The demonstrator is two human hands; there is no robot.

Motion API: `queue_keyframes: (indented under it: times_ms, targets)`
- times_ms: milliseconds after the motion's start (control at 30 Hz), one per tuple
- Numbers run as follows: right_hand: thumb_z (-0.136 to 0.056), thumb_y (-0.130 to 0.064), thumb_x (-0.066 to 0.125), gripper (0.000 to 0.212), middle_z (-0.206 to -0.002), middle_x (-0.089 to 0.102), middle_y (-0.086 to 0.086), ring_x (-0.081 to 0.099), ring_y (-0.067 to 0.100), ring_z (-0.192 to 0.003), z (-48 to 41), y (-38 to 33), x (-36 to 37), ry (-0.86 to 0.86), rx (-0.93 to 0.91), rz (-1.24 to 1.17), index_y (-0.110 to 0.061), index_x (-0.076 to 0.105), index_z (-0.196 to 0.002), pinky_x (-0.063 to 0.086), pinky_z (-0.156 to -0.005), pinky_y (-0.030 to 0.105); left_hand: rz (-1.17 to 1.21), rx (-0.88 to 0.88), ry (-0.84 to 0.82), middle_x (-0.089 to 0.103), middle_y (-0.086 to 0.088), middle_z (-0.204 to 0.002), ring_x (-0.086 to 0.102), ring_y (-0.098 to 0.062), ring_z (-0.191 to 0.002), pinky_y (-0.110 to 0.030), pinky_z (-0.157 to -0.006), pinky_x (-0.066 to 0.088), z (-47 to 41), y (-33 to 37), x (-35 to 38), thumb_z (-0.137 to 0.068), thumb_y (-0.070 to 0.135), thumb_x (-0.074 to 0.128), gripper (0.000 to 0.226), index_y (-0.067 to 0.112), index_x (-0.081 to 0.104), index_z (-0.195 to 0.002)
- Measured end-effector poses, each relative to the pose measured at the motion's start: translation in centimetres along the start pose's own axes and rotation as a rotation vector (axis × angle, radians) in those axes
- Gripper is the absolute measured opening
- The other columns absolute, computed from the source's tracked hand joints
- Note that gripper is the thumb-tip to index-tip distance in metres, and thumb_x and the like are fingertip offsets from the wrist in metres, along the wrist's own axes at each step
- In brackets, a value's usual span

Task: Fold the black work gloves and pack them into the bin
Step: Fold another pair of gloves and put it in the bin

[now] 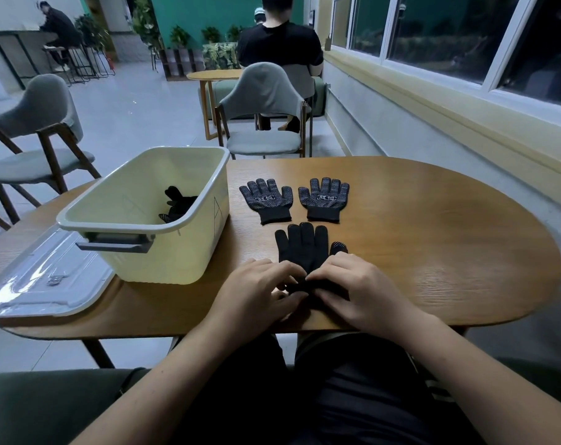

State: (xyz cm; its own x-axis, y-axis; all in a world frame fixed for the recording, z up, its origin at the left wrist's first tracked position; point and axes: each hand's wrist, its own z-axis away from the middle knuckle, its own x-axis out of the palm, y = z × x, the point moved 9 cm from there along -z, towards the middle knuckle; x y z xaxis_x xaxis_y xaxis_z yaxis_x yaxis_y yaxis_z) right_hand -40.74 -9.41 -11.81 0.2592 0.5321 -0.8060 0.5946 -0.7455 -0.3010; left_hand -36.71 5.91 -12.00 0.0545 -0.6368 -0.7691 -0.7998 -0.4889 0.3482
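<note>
Your left hand and right hand pinch the cuff of a black glove at lower centre, fingers curled onto it. A second glove and a third glove lie flat above it. The bin, centre left, holds a fourth glove.

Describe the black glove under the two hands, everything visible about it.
The black glove looks like knitted fabric and lies flat on the wooden table, fingers pointing away from the person, plain side up. A thumb tip with pale dots peeks out at its right edge; whether that belongs to a second glove beneath cannot be told. Its cuff end is hidden under the left hand and right hand, whose curled fingers pinch it.
</note>
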Motion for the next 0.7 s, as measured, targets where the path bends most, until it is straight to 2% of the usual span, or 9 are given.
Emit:
queue_keyframes:
  times_ms: [100,300,400,567,700]
  targets:
    - [-0.101,-0.027,0.07,0.018,-0.109,0.071,-0.015,0.064,0.013,-0.099,0.1,0.6,-0.4,0.025,0.067,-0.056,-0.024,0.072,-0.118,0.051,-0.089,0.036,0.039,-0.005,-0.014,0.074,0.013,-0.093,0.064,-0.009,-0.083,-0.04,-0.074,0.054,-0.2,-0.3,0.2,-0.091,0.041,0.074,0.02,0.033,0.075,-0.109]
    - [-0.098,-0.026,0.075,0.005,-0.097,0.072,-0.019,0.063,0.008,-0.092,-0.1,1.5,-0.7,0.044,0.149,-0.152,-0.026,0.076,-0.102,0.05,-0.086,0.035,0.195,-0.092,-0.043,0.076,0.015,-0.094,0.069,-0.007,-0.082,-0.033,-0.073,0.054,-0.6,-1.3,0.4,-0.094,0.034,0.076,0.011,0.032,0.079,-0.105]
    - [-0.099,-0.027,0.074,0.002,-0.096,0.069,-0.018,0.059,0.009,-0.092,-0.2,1.6,-0.5,0.032,0.139,-0.119,-0.025,0.076,-0.1,0.049,-0.085,0.033,0.21,-0.113,-0.051,0.074,0.014,-0.091,0.065,-0.008,-0.08,-0.029,-0.071,0.053,-0.8,-1.7,0.5,-0.094,0.028,0.081,0.008,0.03,0.081,-0.101]
    - [-0.099,-0.031,0.069,0.008,-0.097,0.063,-0.013,0.056,0.014,-0.096,-0.2,1.8,-0.2,0.021,0.148,-0.061,-0.027,0.074,-0.096,0.049,-0.086,0.036,0.178,-0.127,-0.038,0.061,0.015,-0.093,0.064,-0.009,-0.082,-0.026,-0.07,0.053,-0.8,-1.9,0.5,-0.09,0.031,0.085,0.006,0.033,0.083,-0.096]
    - [-0.097,-0.026,0.068,0.006,-0.099,0.062,-0.009,0.054,0.015,-0.095,-0.2,1.1,-0.3,0.047,0.088,0.024,-0.022,0.073,-0.097,0.049,-0.085,0.04,0.132,-0.094,0.0,0.064,0.016,-0.097,0.062,-0.001,-0.083,-0.02,-0.074,0.05,-0.7,-1.4,0.0,-0.088,0.021,0.087,0.015,0.031,0.083,-0.097]
